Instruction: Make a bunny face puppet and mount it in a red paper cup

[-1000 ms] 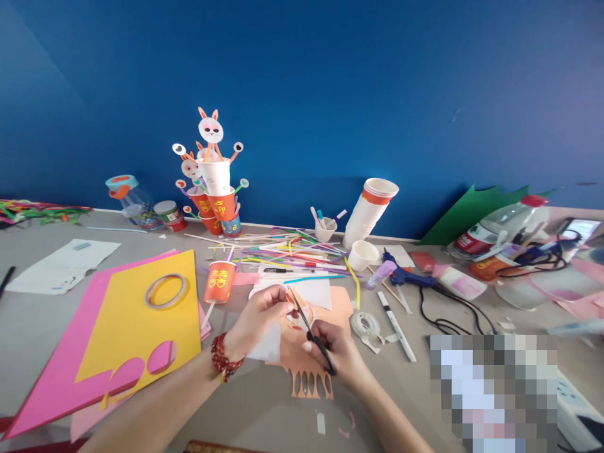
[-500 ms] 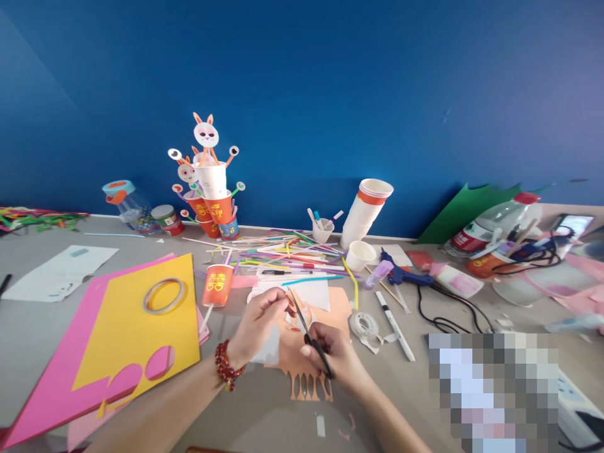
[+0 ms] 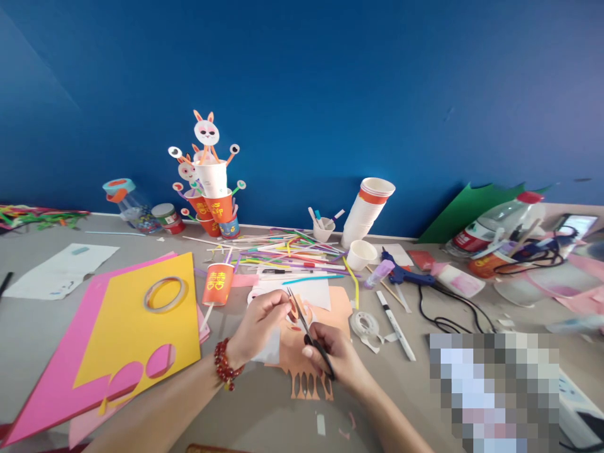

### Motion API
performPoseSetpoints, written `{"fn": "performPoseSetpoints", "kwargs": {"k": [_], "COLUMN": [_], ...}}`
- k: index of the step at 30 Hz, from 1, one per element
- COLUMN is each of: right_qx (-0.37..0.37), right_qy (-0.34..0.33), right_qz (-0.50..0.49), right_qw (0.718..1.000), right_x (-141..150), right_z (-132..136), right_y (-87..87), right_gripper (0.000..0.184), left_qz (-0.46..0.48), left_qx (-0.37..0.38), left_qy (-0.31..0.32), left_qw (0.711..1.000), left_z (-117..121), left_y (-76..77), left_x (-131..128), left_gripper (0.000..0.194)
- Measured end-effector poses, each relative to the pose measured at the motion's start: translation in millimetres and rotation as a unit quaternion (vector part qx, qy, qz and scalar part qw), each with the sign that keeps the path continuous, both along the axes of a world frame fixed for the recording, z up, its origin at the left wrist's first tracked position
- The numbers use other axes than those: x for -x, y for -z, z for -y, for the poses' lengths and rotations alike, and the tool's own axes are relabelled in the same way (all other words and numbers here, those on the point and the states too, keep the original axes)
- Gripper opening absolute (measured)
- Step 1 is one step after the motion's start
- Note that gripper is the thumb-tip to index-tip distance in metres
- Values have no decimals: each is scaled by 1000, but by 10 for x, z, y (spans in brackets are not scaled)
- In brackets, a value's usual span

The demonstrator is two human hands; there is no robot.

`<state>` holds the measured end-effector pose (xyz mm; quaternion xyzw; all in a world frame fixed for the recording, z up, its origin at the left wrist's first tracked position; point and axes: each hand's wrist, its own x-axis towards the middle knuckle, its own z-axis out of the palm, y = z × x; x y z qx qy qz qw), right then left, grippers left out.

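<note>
Grey tabletop [image 3: 245,409], blue wall [image 3: 302,94] behind. Black-handled scissors [image 3: 322,356]: gripped in the right hand [image 3: 338,349], blades at a small orange paper piece [image 3: 293,310] pinched by the left hand [image 3: 259,324], above a cut orange sheet [image 3: 340,302]. Between forearms: grey surface, paper scraps [image 3: 321,424]. Close right: tape roll [image 3: 357,323], white marker [image 3: 397,328]. Near left: red cup [image 3: 218,286], yellow sheet [image 3: 127,321]. Beyond: coloured sticks [image 3: 304,253], stacked white cups [image 3: 363,217].

Grey tabletop [image 3: 264,415]: pink sheet [image 3: 61,384] left, cut orange paper [image 3: 302,362] centre, tape roll [image 3: 358,319], white marker [image 3: 397,328] right.
</note>
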<state>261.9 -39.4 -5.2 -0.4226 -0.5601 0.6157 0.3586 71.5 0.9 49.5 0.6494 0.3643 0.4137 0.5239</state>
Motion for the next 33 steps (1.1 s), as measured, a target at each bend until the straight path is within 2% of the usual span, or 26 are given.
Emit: {"fn": "performPoseSetpoints", "kwargs": {"k": [22,33], "right_qx": [-20,-15], "right_qy": [0,1], "right_qz": [31,20], "right_qw": [999,1000], "right_x": [12,3], "right_z": [5,0], "right_y": [-91,-67], "right_gripper": [59,58], "left_qz": [-19,-22], "left_qx": [-9,-18], "left_qy": [-2,-3], "left_qw": [1000,1000], "left_z": [-6,-8], "left_y": [-68,-78], "left_x": [16,37], "left_gripper": [24,26]}}
